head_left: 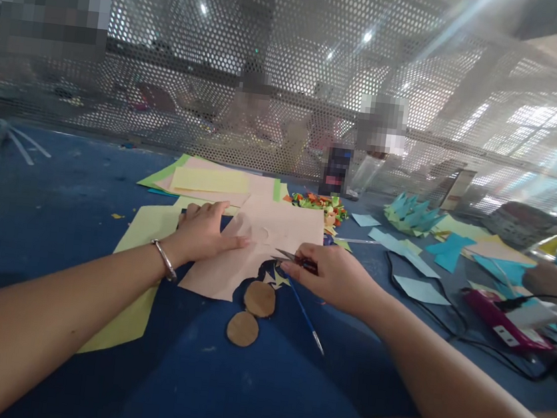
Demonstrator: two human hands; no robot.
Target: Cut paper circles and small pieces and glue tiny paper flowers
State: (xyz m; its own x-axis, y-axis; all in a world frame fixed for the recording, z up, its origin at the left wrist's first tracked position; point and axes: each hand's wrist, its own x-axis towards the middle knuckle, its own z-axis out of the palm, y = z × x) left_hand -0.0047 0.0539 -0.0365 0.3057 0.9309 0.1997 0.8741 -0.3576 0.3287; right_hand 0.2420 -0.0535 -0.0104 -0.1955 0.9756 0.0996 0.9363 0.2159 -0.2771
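A sheet of pale pink paper [221, 268] with a curved cutout along its near edge lies in front of me. My left hand [205, 231], with a silver bangle on the wrist, grips the sheet's left side, thumb on top. Scissors [297, 259] are in my right hand [329, 272], their blades pointing left at the paper's edge. Below the sheet are two round brown discs [243, 329], touching or nearly so. A blue-handled brush [304, 309] lies beside them, near small pointed paper scraps [278, 277].
Yellow paper [136, 287] lies under my left forearm. Stacked coloured sheets [211, 180] and a pile of folded paper pieces [326, 208] are farther back. To the right sit blue paper pieces [420, 290], a magenta power strip [504, 322] with cables, and another person's arm [554, 281]. A perforated screen [306, 58] stands behind.
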